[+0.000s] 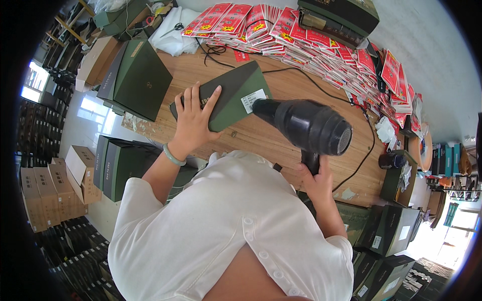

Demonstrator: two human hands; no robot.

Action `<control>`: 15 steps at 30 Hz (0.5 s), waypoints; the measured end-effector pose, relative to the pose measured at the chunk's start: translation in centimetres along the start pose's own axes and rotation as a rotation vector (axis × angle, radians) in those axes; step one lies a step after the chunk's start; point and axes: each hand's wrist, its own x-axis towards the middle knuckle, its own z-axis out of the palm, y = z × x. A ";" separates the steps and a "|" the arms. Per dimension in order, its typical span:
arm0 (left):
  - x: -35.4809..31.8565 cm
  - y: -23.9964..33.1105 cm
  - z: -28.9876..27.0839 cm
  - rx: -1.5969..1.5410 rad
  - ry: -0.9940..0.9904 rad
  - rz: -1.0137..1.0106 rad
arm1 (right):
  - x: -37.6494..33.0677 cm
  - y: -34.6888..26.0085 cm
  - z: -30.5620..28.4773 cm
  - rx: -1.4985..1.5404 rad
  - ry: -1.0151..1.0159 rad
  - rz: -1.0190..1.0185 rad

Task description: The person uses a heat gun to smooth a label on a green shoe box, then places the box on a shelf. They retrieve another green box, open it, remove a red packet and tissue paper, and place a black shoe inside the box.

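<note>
Close aim, with heat my main worry

I have the right hand (317, 184) gripping the black hair dryer (309, 123). Ahead and leftward of it, the nozzle (264, 109) overlaps the white label (251, 97); from my end I can't tell whether they touch. My left hand (195, 119) lies spread over the dark green box (235, 83). If the dryer runs hot and lingers, the label could scorch; a leftward swing could burn those fingers. Right of the right hand, the black cord (373, 141) could snag and jerk my aim. Beyond both hands, a tug could spill the piled red packets (301, 55).
</note>
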 end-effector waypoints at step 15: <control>-0.1 0.1 -0.2 -0.010 -0.018 -0.012 | 3.0 -0.8 0.6 -0.146 0.099 -0.297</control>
